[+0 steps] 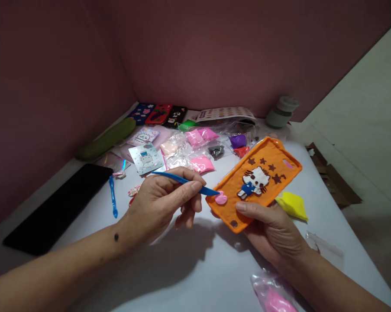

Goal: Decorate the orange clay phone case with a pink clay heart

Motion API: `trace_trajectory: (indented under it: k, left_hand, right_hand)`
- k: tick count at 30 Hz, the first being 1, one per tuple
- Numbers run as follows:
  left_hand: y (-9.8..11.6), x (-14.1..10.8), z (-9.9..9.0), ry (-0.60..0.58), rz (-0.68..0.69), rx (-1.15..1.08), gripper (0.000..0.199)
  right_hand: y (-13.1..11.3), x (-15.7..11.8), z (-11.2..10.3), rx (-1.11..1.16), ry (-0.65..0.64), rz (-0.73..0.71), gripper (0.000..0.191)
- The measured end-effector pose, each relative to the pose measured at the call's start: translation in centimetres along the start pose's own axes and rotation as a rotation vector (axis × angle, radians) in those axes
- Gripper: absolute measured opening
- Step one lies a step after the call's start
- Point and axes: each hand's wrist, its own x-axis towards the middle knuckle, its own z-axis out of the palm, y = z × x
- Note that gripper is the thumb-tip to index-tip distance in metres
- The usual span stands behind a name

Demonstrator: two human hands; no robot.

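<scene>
An orange phone case (pixel 247 173), decorated with a white cat figure (pixel 256 180) in blue clothes and brown stars, is gripped in my right hand (pixel 273 229). My right thumb presses on its lower edge; the other fingers are behind it, mostly hidden. Between the thumb and fingers of my left hand (pixel 169 199) is a blue clay modelling tool (pixel 179 178). Its tip touches a pink clay piece (pixel 221 198) near the case's left corner. A brown clay dot (pixel 234 223) sits at the case's bottom corner.
A black flat slab (pixel 59 208) and a second blue tool (pixel 113 197) lie left. Behind are clay packets (pixel 201 136), cards (pixel 146 158), decorated cases (pixel 158 113), a green cucumber-like object (pixel 107 139) and a jar (pixel 281 112). A yellow clay packet (pixel 292 206) lies right; a pink one (pixel 276 299) in front.
</scene>
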Motion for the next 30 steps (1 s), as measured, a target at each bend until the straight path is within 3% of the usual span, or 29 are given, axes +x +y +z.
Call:
trace_trajectory:
  k: [30]
  left_hand:
    - [0.06, -0.03, 0.14, 0.024, 0.012, 0.064, 0.013]
  right_hand:
    - [0.11, 0.00, -0.10, -0.026, -0.030, -0.022, 0.073]
